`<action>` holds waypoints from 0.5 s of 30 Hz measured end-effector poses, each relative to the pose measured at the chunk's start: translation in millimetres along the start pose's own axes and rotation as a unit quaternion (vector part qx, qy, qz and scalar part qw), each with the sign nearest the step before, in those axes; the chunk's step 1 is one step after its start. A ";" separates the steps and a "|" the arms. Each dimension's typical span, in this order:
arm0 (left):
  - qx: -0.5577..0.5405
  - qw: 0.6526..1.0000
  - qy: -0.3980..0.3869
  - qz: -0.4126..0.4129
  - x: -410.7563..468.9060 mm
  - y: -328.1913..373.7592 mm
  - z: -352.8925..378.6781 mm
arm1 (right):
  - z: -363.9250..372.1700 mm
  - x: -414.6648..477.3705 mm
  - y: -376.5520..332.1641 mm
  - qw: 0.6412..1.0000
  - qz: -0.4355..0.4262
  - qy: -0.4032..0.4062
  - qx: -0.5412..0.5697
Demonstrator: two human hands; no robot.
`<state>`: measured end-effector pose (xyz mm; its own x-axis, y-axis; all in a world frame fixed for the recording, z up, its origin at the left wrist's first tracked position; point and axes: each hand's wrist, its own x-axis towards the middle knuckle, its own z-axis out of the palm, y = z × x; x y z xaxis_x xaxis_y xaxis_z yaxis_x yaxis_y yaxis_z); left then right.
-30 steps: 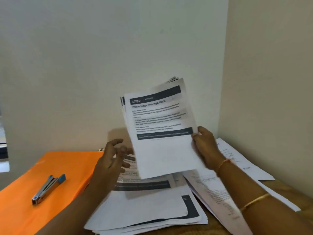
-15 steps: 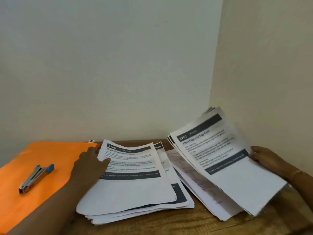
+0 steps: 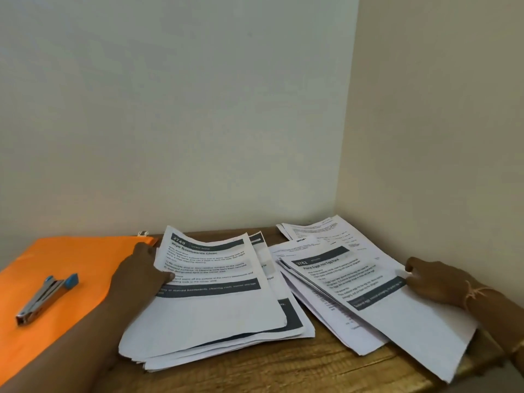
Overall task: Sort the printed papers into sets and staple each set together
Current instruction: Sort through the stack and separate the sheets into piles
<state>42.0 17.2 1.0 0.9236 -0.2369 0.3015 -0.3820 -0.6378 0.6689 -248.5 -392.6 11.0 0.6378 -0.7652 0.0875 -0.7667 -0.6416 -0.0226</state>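
The printed papers are white sheets with black words and dark bars across them. They all lie on the wooden table (image 3: 312,364), in the corner by the wall.

In the middle is a thick, messy middle pile (image 3: 221,327). Its top sheet (image 3: 215,268) has the number 2748 in a dark bar and the title "Wipe Baseboards Clean". Your left hand (image 3: 141,275) pinches the left edge of that top sheet. Your thumb is on top and your fingers are tucked under, so the edge curls up a little.

To the right lies a thinner egg set (image 3: 397,310), fanned out a bit at its edges. Its front page says 3782 and "Place Eggs into Egg Rack". Your right hand (image 3: 433,279) grips its right edge with curled fingers. The egg set rests slanted on some loose sheets (image 3: 326,236) that reach back into the corner.

On the left lies a flat orange folder (image 3: 79,259). You cannot tell what is inside it. On top of it lies a silver stapler (image 3: 42,299) with a blue end, well apart from both hands. Your left arm lies across the folder's near edge.
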 end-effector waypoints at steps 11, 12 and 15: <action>-0.094 0.991 0.066 0.070 -4.8 2.6 -3.3 | -21.3 -1.9 -59.5 0.991 -0.076 0.108 0.007; -0.104 0.989 0.077 0.074 -5.7 3.3 -3.1 | -23.3 -3.3 -74.5 0.986 -0.093 0.132 0.037; -0.124 0.984 0.101 0.075 -5.4 4.7 -3.2 | -31.8 -12.7 -126.0 0.958 -0.162 0.189 0.145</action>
<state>35.1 17.8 4.7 0.8398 -0.1489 0.5221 -0.5339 -0.4013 0.7443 -162.4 -300.3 44.5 0.7244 -0.4860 0.4890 -0.4461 -0.8712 -0.2050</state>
